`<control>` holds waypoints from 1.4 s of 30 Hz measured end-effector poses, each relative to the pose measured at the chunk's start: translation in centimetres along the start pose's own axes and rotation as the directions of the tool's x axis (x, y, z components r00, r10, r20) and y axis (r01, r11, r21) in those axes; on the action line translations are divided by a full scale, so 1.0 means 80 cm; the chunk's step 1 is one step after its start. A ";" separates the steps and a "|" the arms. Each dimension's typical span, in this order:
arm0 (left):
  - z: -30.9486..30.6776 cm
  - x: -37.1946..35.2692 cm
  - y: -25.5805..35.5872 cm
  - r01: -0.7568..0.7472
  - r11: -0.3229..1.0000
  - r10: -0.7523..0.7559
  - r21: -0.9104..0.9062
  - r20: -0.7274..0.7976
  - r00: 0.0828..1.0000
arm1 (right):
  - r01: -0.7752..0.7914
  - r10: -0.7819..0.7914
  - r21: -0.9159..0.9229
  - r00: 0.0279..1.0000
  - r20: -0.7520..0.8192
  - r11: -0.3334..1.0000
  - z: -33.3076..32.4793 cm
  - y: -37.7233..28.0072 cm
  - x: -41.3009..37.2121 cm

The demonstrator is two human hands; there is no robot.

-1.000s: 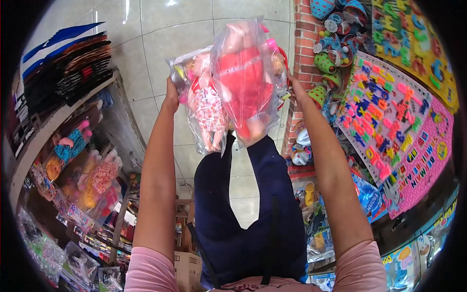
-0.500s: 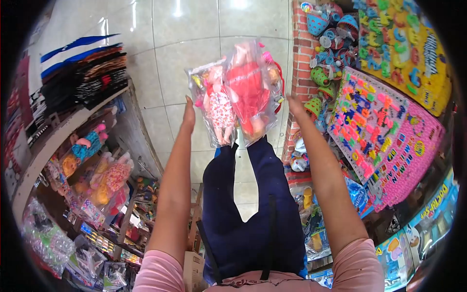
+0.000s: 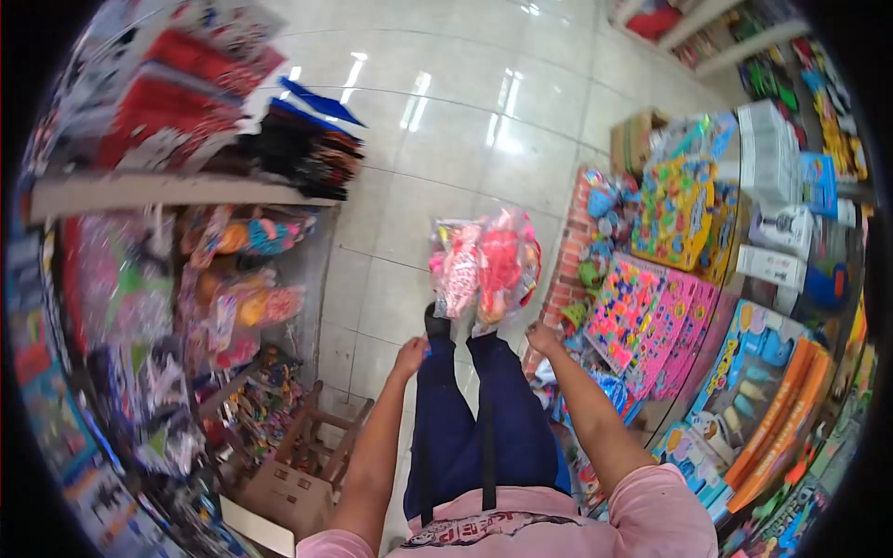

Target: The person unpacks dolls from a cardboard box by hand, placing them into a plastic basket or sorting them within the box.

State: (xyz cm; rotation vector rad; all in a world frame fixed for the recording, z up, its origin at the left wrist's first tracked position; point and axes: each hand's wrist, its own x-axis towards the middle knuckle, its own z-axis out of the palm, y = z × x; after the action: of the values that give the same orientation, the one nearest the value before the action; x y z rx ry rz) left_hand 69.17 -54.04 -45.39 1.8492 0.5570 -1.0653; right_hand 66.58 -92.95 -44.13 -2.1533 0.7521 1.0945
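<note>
Both of my hands are low in front of me, on either side of my dark blue trouser legs. My left hand (image 3: 409, 356) has its fingers curled in near the left knee, and I see nothing held in it. My right hand (image 3: 542, 338) is likewise closed, to the right of the other knee, with no object visible. Ahead of my feet, low over the tiled floor, are a doll in a pink-and-white patterned dress (image 3: 460, 267) and a doll in red (image 3: 500, 265), each in clear plastic. More pink and red items show partly behind the red one. Neither hand touches the dolls.
To my left are shelves with bagged dolls (image 3: 265, 305), folded dark cloth (image 3: 302, 153) and a wooden stool (image 3: 321, 437). On the right, a brick-patterned ledge (image 3: 567, 270) borders pink toy-letter packs (image 3: 633, 316), yellow packs (image 3: 672, 209) and boxed toy sets (image 3: 744, 391).
My hands have drawn back from both sides of the dolls toward my knees, and their open fingers have curled in. The dolls look smaller and farther off; the view is wider.
</note>
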 end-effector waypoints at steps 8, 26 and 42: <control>-0.038 -0.219 -0.063 0.093 0.939 -0.166 -0.331 -0.199 0.966 | 0.248 -0.248 0.018 0.969 -0.006 0.969 0.014 0.079 0.053; 0.192 -0.567 -0.523 0.236 0.374 -0.595 -0.897 -0.037 0.803 | 0.242 -0.173 -0.238 0.945 0.276 0.941 0.152 -0.127 -0.210; 0.146 -0.717 -0.683 -0.660 0.049 -0.845 -0.750 -0.384 0.372 | 0.889 -0.717 0.027 0.351 0.602 0.458 0.503 -0.352 -0.533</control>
State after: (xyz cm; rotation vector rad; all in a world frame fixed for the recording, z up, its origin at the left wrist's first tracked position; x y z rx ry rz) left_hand -5.89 -34.33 -25.58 0.6120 1.7060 0.7543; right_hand 45.22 -36.30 -20.30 -1.8407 -0.8142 1.1442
